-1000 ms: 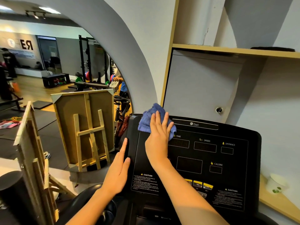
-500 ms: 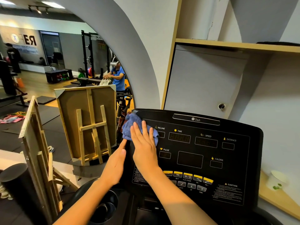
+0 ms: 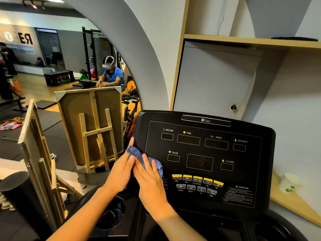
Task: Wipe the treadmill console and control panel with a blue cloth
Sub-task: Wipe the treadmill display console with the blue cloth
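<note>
The black treadmill console point(image 3: 205, 153) fills the lower right, with dark displays labelled incline, time, speed, distance, pulse and calorie, and a row of yellow buttons point(image 3: 197, 179) below. A crumpled blue cloth point(image 3: 139, 154) lies on the console's lower left edge. My right hand point(image 3: 150, 180) lies flat on the cloth, fingers spread, pressing it to the panel. My left hand point(image 3: 121, 169) rests against the console's left side edge, fingers straight, touching the cloth's left end.
A wooden easel with a canvas back point(image 3: 92, 129) leans against an arched mirror at left, its side view point(image 3: 34, 153) closer. A person in a blue shirt point(image 3: 112, 75) shows in the mirror. A white paper cup point(image 3: 290, 183) stands on the wooden shelf at right. A cup holder point(image 3: 111, 211) sits below.
My right hand has slid the blue cloth down from the console's upper left corner to its lower left edge. My left hand stayed on the console's side.
</note>
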A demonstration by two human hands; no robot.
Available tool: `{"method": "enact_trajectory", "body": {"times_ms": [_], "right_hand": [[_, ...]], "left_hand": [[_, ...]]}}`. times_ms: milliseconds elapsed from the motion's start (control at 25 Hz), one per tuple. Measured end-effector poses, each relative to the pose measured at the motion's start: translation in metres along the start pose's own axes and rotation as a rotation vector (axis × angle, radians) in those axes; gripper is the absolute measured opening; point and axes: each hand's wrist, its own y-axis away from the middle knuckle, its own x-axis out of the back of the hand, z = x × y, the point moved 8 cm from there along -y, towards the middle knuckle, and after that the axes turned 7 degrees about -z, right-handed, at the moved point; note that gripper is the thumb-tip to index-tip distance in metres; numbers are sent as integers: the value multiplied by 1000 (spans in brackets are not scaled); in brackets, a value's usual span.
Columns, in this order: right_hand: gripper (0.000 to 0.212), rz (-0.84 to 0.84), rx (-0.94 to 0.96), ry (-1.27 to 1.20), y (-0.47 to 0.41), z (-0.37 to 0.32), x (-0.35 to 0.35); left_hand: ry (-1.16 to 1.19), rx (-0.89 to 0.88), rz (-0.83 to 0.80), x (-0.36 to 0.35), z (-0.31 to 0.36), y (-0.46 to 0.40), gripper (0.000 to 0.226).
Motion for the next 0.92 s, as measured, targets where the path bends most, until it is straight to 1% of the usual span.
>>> {"method": "enact_trajectory", "body": {"times_ms": [80,200,320,400,480,560,640,800,920], "right_hand": [[74,-53,3,42,13,-3,-7],[74,-125,9,88,32,-2,-18],[83,-227,26,161,46,3,-26],[89,-271,54,160,53,8,-26],[89,-295,102,135,61,14,-24],[86,-274,115,107,72,29,-20],[90,-286,100,105,85,46,-18],[100,-402,79,283,114,79,-11],[103,-425,116,361,133,98,10]], "left_hand": [[-83,-3,9,-1,-3,0,65],[-135,-16,-9,-4,1,0,70],[-178,-35,-12,-6,11,0,76],[-203,-24,-25,-9,13,0,84],[-208,-6,-36,-11,11,-1,89],[-207,6,-43,-12,10,-1,91],[-212,15,-45,-13,11,0,90],[-214,38,-38,-14,13,1,91],[-215,49,-36,-14,12,1,92]]}}
